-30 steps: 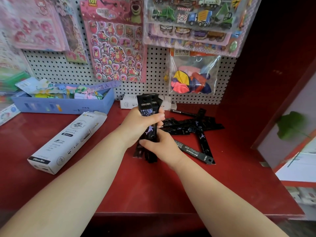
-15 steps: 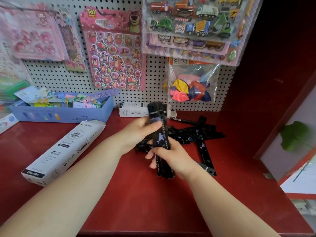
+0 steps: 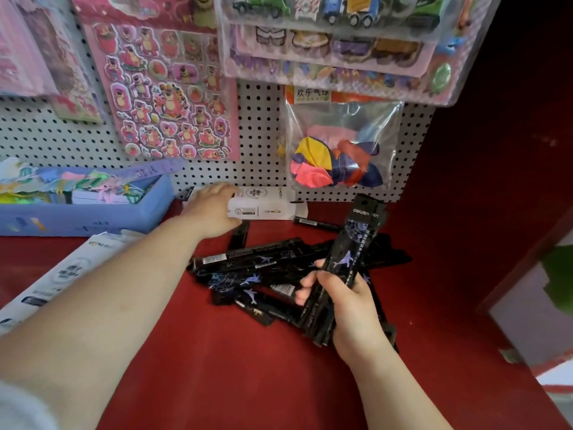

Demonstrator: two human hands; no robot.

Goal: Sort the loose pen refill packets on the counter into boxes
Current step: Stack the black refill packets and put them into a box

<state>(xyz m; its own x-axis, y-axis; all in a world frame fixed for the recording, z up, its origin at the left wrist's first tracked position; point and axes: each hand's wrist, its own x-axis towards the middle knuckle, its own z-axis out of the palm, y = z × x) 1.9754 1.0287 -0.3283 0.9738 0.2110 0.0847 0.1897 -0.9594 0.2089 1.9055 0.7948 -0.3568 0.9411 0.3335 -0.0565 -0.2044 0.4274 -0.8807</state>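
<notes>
My right hand (image 3: 341, 297) grips a bundle of black refill packets (image 3: 348, 252) with purple prints, tilted up to the right. Under and left of it, several more black packets (image 3: 248, 265) lie scattered on the red counter (image 3: 232, 367). My left hand (image 3: 212, 209) reaches to the back of the counter and rests on the left end of a small white box (image 3: 266, 203) lying against the pegboard; its fingers curl over the box's end. A longer white box (image 3: 62, 271) lies at the left, partly behind my left forearm.
A blue tray (image 3: 86, 212) full of colourful items stands at the back left. Sticker sheets and a bag of balloons (image 3: 338, 159) hang on the pegboard above the counter. A dark red wall (image 3: 480, 150) closes the right side. A loose black pen (image 3: 316, 224) lies beside the small box.
My left hand has let go of the bundle and reached back to the small white box. My right hand now holds the bundle alone, shifted right. The camera has moved closer.
</notes>
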